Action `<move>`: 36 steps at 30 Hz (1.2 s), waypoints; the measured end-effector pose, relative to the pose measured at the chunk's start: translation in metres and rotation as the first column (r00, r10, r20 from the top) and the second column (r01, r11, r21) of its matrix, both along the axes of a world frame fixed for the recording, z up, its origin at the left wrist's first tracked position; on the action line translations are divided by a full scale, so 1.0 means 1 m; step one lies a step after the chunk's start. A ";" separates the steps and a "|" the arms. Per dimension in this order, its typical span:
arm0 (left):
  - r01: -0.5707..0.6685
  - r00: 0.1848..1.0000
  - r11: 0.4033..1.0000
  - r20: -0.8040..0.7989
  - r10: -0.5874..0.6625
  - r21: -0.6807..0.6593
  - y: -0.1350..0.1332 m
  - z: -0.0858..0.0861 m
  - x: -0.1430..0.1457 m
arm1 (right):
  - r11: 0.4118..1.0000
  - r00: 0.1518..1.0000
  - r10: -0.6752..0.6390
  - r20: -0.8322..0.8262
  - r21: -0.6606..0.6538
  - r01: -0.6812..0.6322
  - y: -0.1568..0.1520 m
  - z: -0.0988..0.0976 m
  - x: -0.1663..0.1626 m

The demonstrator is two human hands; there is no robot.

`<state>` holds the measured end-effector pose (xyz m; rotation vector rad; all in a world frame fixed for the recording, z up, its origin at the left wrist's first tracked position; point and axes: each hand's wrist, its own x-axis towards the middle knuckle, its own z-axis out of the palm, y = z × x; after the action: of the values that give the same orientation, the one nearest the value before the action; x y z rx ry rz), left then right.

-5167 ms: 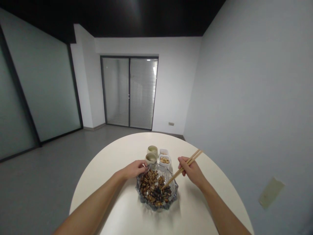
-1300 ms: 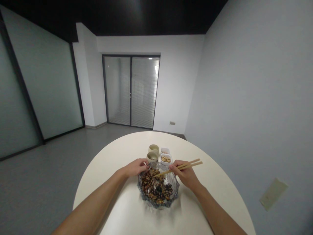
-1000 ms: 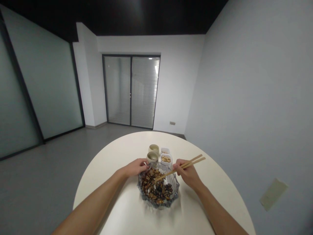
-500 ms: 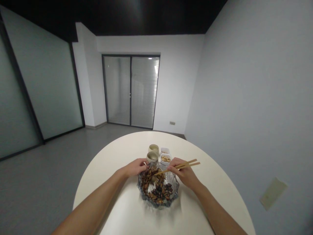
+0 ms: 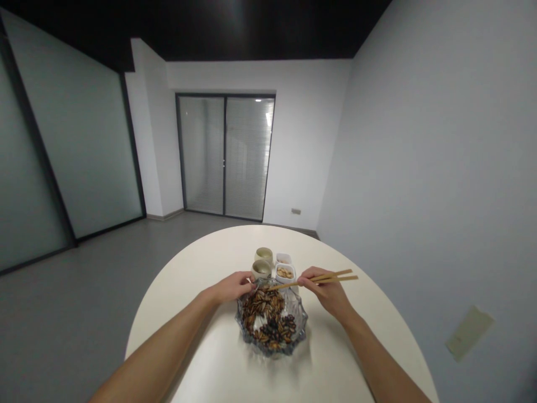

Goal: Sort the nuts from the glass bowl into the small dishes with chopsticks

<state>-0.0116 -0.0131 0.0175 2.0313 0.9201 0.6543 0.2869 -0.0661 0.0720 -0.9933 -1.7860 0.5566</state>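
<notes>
While both forearms reach in from the near edge of the round white tabletop (image 5: 319, 358), the left hand (image 5: 232, 287) rests at the far-left rim of one faceted glass bowl (image 5: 251, 342), which sits near the tabletop's middle. Its fingers (image 5: 247, 280) curl narrowly together at the rim; whether they pinch anything is too small to tell. The bowl holds a heap of striped sunflower seeds (image 5: 262, 308), with darker seeds (image 5: 286, 328) toward its right side. The right hand (image 5: 326, 292) sits just right of the bowl, its fingers (image 5: 308, 274) closed around two wooden chopsticks (image 5: 323, 279), whose tips reach over the bowl's far rim. Just beyond the bowl stand two ceramic cups (image 5: 262, 269) and two small white square dishes (image 5: 285, 272), the nearer dish holding peanuts (image 5: 285, 272). Far off across the grey floor (image 5: 104, 280) is one glass double door (image 5: 225, 157) with blinds.
</notes>
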 end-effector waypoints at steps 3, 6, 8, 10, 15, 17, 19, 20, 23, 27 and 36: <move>0.002 1.000 1.000 0.009 -0.002 0.004 0.000 -0.001 0.000 | 1.000 1.000 -0.011 -0.007 0.001 0.011 -0.001 0.002 0.001; 0.004 1.000 1.000 0.020 -0.004 -0.013 0.000 -0.001 0.000 | 1.000 1.000 0.006 0.008 -0.007 -0.006 -0.002 0.002 0.001; 0.008 1.000 1.000 0.028 -0.007 -0.023 0.000 -0.001 0.000 | 1.000 1.000 0.021 0.018 -0.012 -0.020 -0.002 0.001 0.000; 0.008 1.000 1.000 0.029 -0.007 -0.024 0.000 -0.001 0.000 | 1.000 1.000 0.024 0.020 -0.011 -0.024 -0.002 -0.001 -0.002; 0.008 1.000 1.000 0.023 -0.007 -0.010 0.001 -0.002 0.001 | 1.000 0.999 0.030 0.036 -0.004 -0.030 -0.001 -0.003 -0.005; 0.012 0.999 1.000 0.029 -0.012 -0.011 0.001 -0.001 0.001 | 0.999 0.999 0.033 0.031 0.002 -0.033 -0.001 -0.004 -0.006; 0.012 0.999 1.000 0.030 -0.011 -0.012 0.000 0.000 0.001 | 0.999 0.999 0.044 0.030 0.010 -0.044 -0.002 -0.004 -0.006; 0.013 1.000 1.000 0.028 -0.012 -0.013 -0.001 0.001 0.002 | 0.999 0.998 0.049 0.033 0.013 -0.050 -0.002 -0.004 -0.006; 0.009 1.000 1.000 0.017 -0.009 -0.011 -0.002 0.002 0.002 | 0.998 0.997 0.061 0.041 0.018 -0.061 -0.002 -0.004 -0.007; -0.001 1.000 1.000 0.011 0.001 -0.005 -0.001 0.003 0.001 | 0.997 0.997 0.066 0.039 0.025 -0.067 -0.003 -0.003 -0.006; -0.017 1.000 1.000 -0.015 0.017 0.018 -0.002 0.003 0.002 | 0.997 0.999 0.037 -0.015 0.066 -0.036 -0.003 0.001 -0.003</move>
<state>-0.0097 -0.0155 0.0204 2.0491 0.9445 0.6591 0.2838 -0.0690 0.0732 -0.9103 -1.7997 0.5235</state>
